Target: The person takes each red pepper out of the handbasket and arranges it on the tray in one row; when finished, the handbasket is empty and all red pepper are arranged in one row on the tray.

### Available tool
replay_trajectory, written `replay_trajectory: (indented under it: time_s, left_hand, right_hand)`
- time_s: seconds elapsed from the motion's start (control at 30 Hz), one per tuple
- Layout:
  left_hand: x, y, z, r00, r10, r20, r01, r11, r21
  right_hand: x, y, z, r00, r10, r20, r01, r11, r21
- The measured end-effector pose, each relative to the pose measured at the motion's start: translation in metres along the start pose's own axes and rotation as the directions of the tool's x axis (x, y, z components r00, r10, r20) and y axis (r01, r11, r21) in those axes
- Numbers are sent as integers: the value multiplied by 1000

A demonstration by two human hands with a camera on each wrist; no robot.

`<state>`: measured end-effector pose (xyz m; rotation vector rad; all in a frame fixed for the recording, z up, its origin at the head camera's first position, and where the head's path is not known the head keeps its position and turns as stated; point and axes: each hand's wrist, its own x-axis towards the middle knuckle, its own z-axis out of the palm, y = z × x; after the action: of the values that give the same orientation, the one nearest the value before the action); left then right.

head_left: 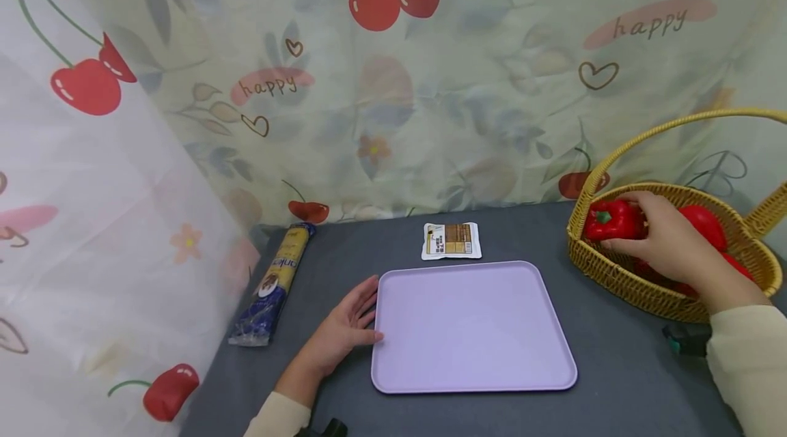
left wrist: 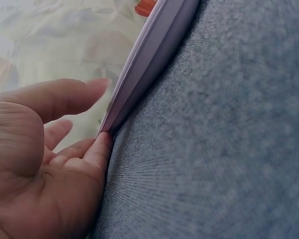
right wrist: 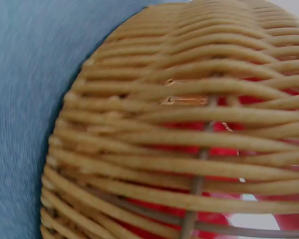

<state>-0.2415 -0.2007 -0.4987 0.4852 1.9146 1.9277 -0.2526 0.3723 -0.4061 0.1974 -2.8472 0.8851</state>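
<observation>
My right hand [head_left: 670, 239] reaches into a wicker basket [head_left: 605, 283] and grips a red bell pepper [head_left: 605, 220] at its left side, thumb below and fingers over the top. More red peppers [head_left: 703, 224] lie beneath and beside the hand. The right wrist view shows only the basket's woven wall [right wrist: 154, 114], with red behind the gaps; the hand is hidden there. My left hand [head_left: 341, 328] rests at the left edge of a lilac tray [head_left: 473, 328], fingers loosely extended and touching its rim. From the left wrist, the fingers [left wrist: 97, 149] meet the tray's side [left wrist: 139, 69].
A blue and yellow packet [head_left: 273, 287] lies left of the left hand. Behind the tray is a small white and brown sachet [head_left: 451, 241]. The basket's tall handle [head_left: 676, 124] arches above the right hand. A printed curtain [head_left: 467, 82] hangs behind the grey table [head_left: 344, 246].
</observation>
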Motion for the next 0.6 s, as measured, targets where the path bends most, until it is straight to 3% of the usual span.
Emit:
replay_trajectory:
  time_s: [0.2,0.37,0.6]
  left_hand:
    - [0,-1,-2,1000,-13,20,13,1000,3]
    - [0,-1,-3,999,-26,30,27,1000,-4]
    - [0,-1,-4,999,-15,49,15,1000,-14]
  right_hand:
    - [-13,-6,-6,988,93,-127,-79,991,112]
    - [-21,-18,-8,973,158,-167,-123,971,203]
    - [-33,-38,-13,968,144,-205,-80,953,291]
